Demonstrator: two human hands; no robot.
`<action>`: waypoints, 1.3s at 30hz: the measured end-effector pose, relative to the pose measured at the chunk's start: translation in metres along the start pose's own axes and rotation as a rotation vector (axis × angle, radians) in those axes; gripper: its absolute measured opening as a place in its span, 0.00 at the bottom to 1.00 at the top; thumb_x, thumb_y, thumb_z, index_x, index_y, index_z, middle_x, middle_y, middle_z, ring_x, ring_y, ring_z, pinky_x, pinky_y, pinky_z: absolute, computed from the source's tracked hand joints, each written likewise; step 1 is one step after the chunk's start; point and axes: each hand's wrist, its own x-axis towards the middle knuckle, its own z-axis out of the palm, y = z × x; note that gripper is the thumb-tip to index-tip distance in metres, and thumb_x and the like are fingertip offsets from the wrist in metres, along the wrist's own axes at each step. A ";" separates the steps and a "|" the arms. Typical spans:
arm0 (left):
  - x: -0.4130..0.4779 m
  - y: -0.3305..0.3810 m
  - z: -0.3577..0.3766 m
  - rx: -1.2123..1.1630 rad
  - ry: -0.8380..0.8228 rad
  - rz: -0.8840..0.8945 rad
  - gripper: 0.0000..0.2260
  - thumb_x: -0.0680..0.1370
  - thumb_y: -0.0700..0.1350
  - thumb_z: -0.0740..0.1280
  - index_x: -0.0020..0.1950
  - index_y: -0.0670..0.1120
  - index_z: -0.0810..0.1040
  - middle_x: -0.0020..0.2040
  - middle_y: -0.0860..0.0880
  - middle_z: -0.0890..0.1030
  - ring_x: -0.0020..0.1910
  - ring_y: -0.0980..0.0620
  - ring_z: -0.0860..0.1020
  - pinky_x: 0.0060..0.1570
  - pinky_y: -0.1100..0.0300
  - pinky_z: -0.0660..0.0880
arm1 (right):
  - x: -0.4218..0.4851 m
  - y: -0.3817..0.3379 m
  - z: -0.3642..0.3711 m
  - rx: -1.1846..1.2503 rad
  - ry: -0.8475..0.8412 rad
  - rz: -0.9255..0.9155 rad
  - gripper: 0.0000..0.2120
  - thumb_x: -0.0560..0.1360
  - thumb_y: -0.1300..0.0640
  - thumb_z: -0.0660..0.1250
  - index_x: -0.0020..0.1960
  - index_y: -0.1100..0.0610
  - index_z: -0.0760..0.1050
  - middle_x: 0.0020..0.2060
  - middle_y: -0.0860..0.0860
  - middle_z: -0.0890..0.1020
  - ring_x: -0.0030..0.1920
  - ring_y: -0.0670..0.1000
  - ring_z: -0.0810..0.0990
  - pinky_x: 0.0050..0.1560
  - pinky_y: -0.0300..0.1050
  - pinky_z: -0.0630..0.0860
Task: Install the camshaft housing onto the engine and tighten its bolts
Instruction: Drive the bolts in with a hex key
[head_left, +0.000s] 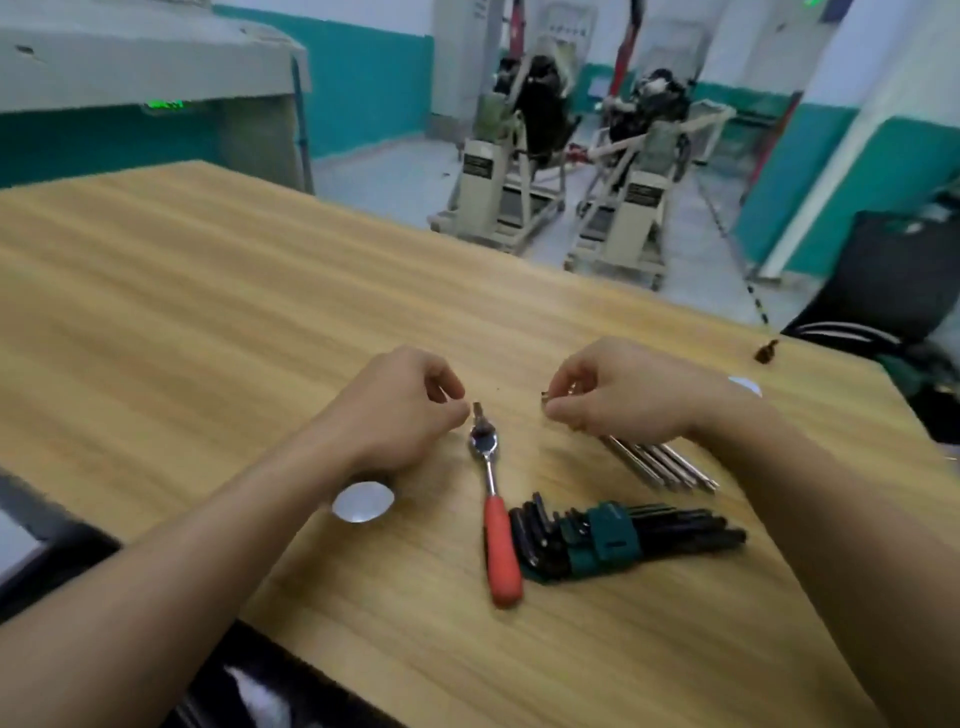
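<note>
A ratchet wrench (496, 512) with a red handle lies on the wooden table (208, 312), head pointing away from me. At its head sits a small dark bit (477, 408), which my left hand (400, 410) pinches with curled fingertips. My right hand (618, 395) holds a small metal piece (545, 397) between thumb and fingers. Under that hand lie several silver hex keys (660, 465). No engine part lies on the table.
A set of black hex keys in a green holder (608, 540) lies right of the ratchet handle. A small dark object (766, 352) sits near the table's right edge. Two engine stands (519, 171) are on the floor beyond. A black chair (893, 280) is at right.
</note>
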 end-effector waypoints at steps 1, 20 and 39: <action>0.002 0.004 0.006 -0.005 -0.006 0.003 0.07 0.77 0.51 0.71 0.52 0.51 0.83 0.43 0.56 0.81 0.44 0.61 0.78 0.38 0.68 0.71 | -0.003 0.004 0.002 -0.001 0.010 -0.006 0.08 0.76 0.46 0.70 0.50 0.48 0.82 0.39 0.42 0.83 0.41 0.41 0.81 0.43 0.41 0.75; 0.048 -0.003 0.013 0.116 0.018 -0.138 0.17 0.75 0.46 0.73 0.63 0.47 0.78 0.54 0.45 0.81 0.47 0.46 0.81 0.39 0.58 0.76 | -0.023 0.005 0.015 -0.259 -0.265 -0.147 0.28 0.64 0.35 0.73 0.61 0.42 0.73 0.48 0.37 0.74 0.47 0.42 0.75 0.47 0.46 0.79; 0.021 -0.125 -0.091 0.070 0.350 -0.282 0.11 0.78 0.56 0.70 0.50 0.51 0.85 0.45 0.56 0.83 0.45 0.58 0.80 0.44 0.59 0.76 | 0.112 -0.124 0.079 0.213 0.128 -0.171 0.22 0.63 0.44 0.78 0.52 0.48 0.75 0.47 0.46 0.78 0.45 0.47 0.77 0.45 0.49 0.80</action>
